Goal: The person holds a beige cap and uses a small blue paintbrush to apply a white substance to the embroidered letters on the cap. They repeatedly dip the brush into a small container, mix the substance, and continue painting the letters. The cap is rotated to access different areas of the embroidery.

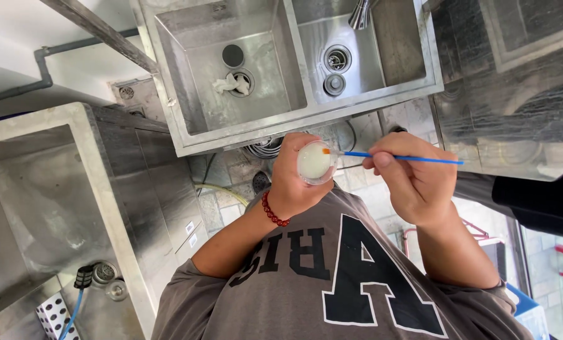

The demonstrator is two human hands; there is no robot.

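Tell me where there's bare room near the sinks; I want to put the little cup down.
The right basin has bare floor right of its drain. The left basin is free left of the crumpled tissue. The left hand holds the cup; the right hand holds the brush.

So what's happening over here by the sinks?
A person in a grey shirt holds a small round clear container with something pale inside in the left hand, which wears a red bead bracelet. The right hand grips a thin blue paintbrush, its orange tip resting at the container's rim. All this is held up in front of a double stainless steel sink; a crumpled white scrap lies by the drain of one basin.
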